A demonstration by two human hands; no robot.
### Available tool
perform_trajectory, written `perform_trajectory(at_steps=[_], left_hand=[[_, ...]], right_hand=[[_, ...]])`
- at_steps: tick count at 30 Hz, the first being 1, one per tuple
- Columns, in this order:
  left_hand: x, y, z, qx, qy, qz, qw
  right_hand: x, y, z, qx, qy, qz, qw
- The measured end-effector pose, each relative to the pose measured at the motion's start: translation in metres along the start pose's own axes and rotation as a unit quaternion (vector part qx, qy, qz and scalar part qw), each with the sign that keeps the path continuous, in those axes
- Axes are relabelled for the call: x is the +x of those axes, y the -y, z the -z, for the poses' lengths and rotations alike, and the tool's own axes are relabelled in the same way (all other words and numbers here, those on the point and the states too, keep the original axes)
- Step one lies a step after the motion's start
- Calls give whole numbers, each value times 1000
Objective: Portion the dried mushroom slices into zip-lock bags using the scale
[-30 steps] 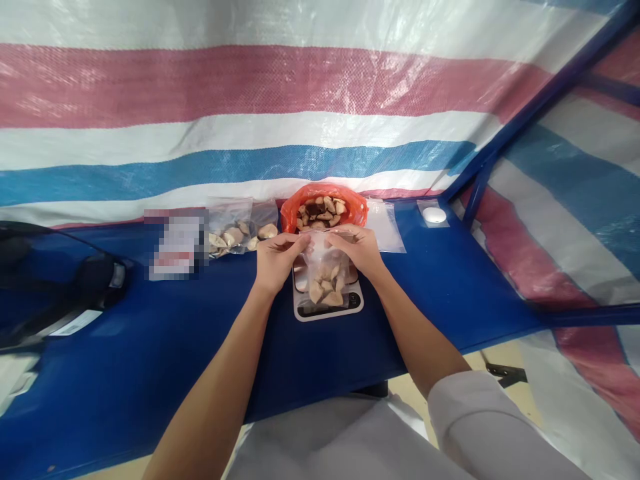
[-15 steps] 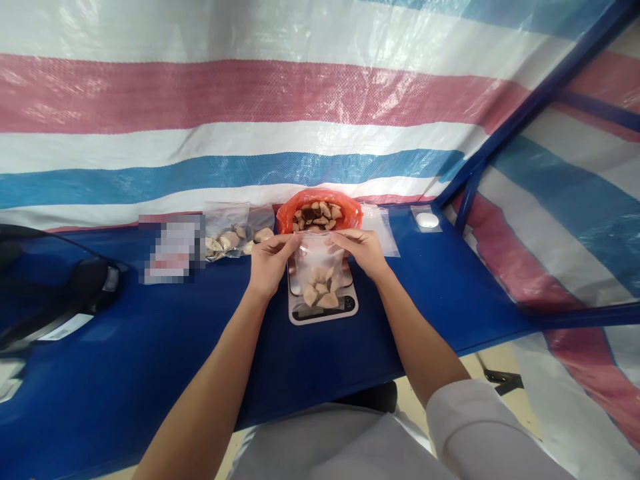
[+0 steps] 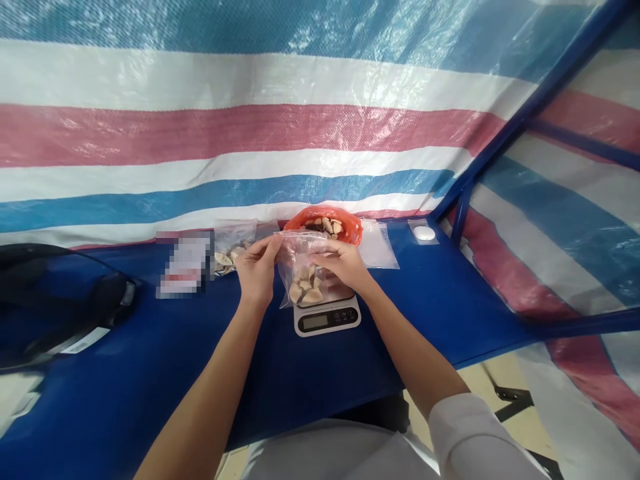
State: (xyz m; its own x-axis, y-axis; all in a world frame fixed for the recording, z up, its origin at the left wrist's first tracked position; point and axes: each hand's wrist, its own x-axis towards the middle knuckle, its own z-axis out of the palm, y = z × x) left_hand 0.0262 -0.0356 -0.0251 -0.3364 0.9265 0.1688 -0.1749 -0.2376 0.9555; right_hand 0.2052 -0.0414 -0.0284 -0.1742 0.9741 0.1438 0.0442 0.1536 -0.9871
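Observation:
A clear plastic bag with several pale beige pieces at its bottom hangs between my hands. My left hand pinches its upper left corner. On the other side, my right hand has its fingers closed against the bag's upper right part. Just below and behind the bag sits a white kitchen scale with a dark display strip, its platform partly covered by the bag and my right hand. Beyond my hands an orange-red plastic bag stands wide, holding more of the brownish pieces.
Left of my hands lie another filled clear bag and a blurred-out packet. To the right are flat clear bags and a white round object. A black item rests far left on the blue table. Striped sheeting rises behind.
The clear bag has shifted left, uncovering the scale's display. My right hand has moved from the bag's top corner to lower on its side. The camera view has tilted up slightly.

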Motion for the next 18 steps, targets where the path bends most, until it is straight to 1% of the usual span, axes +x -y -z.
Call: perform_trajectory(at_steps=[2, 3, 5, 6, 8, 10, 11, 13, 15, 18], left_hand=[[9, -4, 12, 51, 0, -26, 998], [13, -7, 20, 92, 3, -51, 994], [24, -15, 38, 200, 26, -113, 973], [30, -19, 48, 255, 35, -153, 954], [42, -25, 65, 350, 61, -241, 903], [54, -28, 79, 411, 85, -313, 852], [60, -28, 85, 434, 100, -335, 830], [72, -23, 95, 472, 127, -362, 793], [80, -15, 103, 503, 154, -367, 767], [85, -3, 112, 534, 180, -345, 751]], right_hand=[[10, 3, -12, -13, 9, 17, 1000], [15, 3, -17, -14, 15, 21, 1000], [28, 3, -27, -12, 28, 28, 999], [34, 3, -32, -11, 33, 30, 999], [48, 2, -40, -9, 35, 27, 999], [62, 1, -47, -15, 30, 27, 999], [69, 1, -50, -21, 27, 31, 999], [83, 1, -55, -40, 20, 46, 998], [95, 2, -61, -65, 23, 54, 996], [111, 0, -68, -120, 28, 66, 990]])
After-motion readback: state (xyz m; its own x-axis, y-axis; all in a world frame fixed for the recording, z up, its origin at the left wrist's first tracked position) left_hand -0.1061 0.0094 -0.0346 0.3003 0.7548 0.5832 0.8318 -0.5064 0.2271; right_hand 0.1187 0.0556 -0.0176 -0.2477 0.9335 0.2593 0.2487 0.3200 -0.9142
